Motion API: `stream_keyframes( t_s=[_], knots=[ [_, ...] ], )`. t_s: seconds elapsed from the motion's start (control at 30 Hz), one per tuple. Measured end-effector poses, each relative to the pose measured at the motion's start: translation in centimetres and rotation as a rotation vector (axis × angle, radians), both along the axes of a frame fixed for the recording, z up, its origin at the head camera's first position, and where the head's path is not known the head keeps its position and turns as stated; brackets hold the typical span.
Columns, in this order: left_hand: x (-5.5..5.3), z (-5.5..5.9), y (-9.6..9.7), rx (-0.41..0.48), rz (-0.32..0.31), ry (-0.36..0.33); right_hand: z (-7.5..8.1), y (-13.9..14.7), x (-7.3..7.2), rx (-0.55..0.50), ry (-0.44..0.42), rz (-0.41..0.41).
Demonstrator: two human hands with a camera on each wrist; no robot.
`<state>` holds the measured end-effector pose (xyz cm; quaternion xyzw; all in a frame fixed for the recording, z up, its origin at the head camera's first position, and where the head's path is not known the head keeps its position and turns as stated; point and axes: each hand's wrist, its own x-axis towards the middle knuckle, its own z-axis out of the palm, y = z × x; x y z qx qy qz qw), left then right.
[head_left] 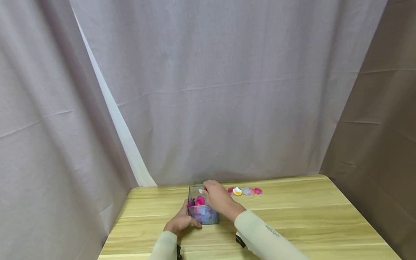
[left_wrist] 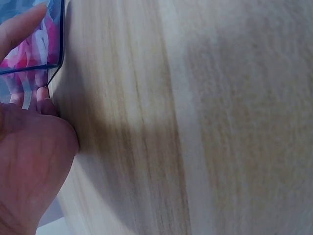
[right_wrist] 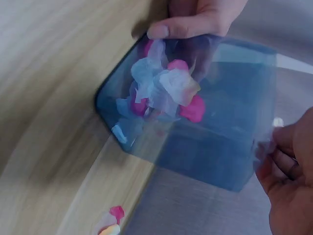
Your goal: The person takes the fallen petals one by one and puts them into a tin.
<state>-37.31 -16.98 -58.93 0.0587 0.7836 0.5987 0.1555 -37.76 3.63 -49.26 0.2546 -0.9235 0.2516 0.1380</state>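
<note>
A clear, bluish plastic box (head_left: pixel 208 219) stands upright on the table, its lower part filled with pink, white and pale blue artificial petals (right_wrist: pixel 164 88). My left hand (head_left: pixel 182 219) grips the box from the left, thumb along the near side and fingers round the far side. Seen from the left wrist, that hand (left_wrist: pixel 32 156) lies low against the box's wall. My right hand (head_left: pixel 218 196) is over the box's open top, fingers curled at the rim. A small white petal (head_left: pixel 200 191) shows at its fingertips. In the right wrist view, my right hand (right_wrist: pixel 291 171) partly hides what it pinches.
Right of the box, a row of loose petals (head_left: pixel 247 191) in pink, white-yellow and pale blue lies on the wooden table (head_left: pixel 292 216). Grey curtains (head_left: pixel 234 108) hang behind the table's back edge and on both sides.
</note>
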Motion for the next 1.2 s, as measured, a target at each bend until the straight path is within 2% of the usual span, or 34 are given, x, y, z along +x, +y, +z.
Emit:
stream_keyframes(
  t_s=[0.17, 0.3, 0.37, 0.57, 0.8, 1.2],
  knots=[
    [0.1, 0.0, 0.0, 0.006, -0.002, -0.011, -0.5, -1.9, -1.8, 0.025, -0.096, 0.033],
    [0.1, 0.1, 0.2, 0.0, -0.002, -0.019, -1.1, -2.5, -2.1, 0.02, -0.191, 0.002],
    [0.1, 0.2, 0.3, -0.009, 0.003, -0.016, -1.2, -2.7, -2.2, 0.024, -0.21, -0.02],
    [0.1, 0.2, 0.2, -0.022, 0.005, -0.016, -1.5, -3.0, -2.3, 0.067, -0.222, -0.069],
    [0.3, 0.0, 0.0, -0.018, 0.006, -0.008, -1.6, -3.3, -2.2, 0.058, -0.241, -0.078],
    [0.0, 0.3, 0.3, -0.031, -0.002, 0.002, -1.5, -2.9, -2.3, 0.037, -0.189, -0.077]
  ],
)
